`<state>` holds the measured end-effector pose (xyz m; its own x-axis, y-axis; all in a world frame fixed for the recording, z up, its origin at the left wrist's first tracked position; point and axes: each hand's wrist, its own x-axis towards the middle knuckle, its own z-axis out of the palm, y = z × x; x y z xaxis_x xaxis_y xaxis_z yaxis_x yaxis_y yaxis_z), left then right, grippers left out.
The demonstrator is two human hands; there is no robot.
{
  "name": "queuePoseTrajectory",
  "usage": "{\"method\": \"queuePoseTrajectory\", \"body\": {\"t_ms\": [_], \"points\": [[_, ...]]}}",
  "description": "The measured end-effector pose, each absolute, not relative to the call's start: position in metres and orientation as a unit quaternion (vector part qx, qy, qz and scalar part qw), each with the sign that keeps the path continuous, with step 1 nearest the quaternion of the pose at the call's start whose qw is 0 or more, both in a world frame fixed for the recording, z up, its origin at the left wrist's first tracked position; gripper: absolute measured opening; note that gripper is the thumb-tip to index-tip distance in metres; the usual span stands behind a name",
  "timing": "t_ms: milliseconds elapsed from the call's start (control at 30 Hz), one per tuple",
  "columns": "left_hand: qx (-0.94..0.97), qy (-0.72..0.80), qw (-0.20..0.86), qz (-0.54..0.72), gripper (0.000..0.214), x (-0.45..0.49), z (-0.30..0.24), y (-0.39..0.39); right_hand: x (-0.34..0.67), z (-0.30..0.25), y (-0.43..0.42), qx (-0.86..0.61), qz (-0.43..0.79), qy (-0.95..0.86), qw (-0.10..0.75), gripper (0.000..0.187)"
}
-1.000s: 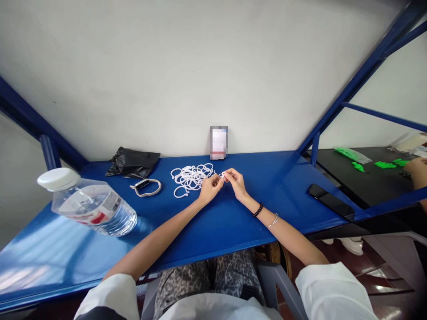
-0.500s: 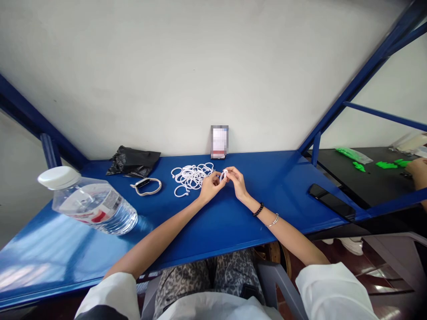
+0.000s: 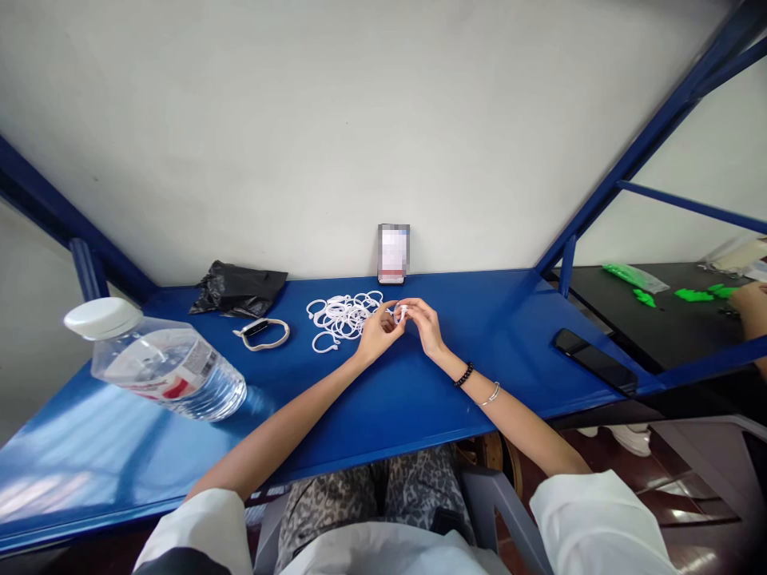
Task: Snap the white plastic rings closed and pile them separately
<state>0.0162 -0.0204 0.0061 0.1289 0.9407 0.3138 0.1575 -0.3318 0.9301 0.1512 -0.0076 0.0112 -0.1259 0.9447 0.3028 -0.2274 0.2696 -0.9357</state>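
Observation:
Over the blue table (image 3: 371, 407), my left hand (image 3: 379, 331) and my right hand (image 3: 424, 326) meet with their fingertips together. Both are closed on one white plastic ring (image 3: 403, 310), which fingers partly hide. Just left of my left hand lies a loose pile of white plastic rings (image 3: 341, 315). Several of them overlap, and a small knob or clasp shows on some. One ring (image 3: 324, 343) sits at the pile's near edge.
A water bottle (image 3: 173, 367) stands at left, near a watch (image 3: 262, 333) and a black plastic bag (image 3: 240, 289). One phone (image 3: 393, 254) leans on the wall; another phone (image 3: 593, 361) lies at right. Green pieces (image 3: 695, 295) and another person's hand (image 3: 749, 302) are beyond the frame.
My fingers have shifted slightly around the white ring, the right fingertips now reaching further over it. The pile looks the same, and the view has moved very slightly.

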Motion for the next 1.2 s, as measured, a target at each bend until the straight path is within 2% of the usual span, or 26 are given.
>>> {"method": "queuePoseTrajectory", "body": {"t_ms": [333, 500, 733, 1033, 1200], "points": [[0.625, 0.436, 0.361, 0.538, 0.034, 0.016, 0.004, -0.02, 0.151, 0.013, -0.007, -0.35, 0.501, -0.535, 0.584, 0.019], [0.62, 0.441, 0.337, 0.555, 0.021, 0.014, 0.002, -0.017, 0.15, 0.013, -0.006, -0.37, 0.489, -0.538, 0.578, 0.023], [0.623, 0.447, 0.291, 0.572, 0.018, 0.013, 0.002, -0.016, 0.155, 0.014, 0.0, -0.381, 0.443, -0.575, 0.572, 0.029], [0.639, 0.455, 0.242, 0.571, 0.02, 0.013, 0.002, -0.019, 0.168, 0.023, 0.003, -0.416, 0.227, -0.703, 0.531, 0.017], [0.646, 0.449, 0.235, 0.571, 0.019, 0.013, 0.002, -0.02, 0.173, 0.023, 0.006, -0.411, 0.147, -0.749, 0.499, 0.016]]}}
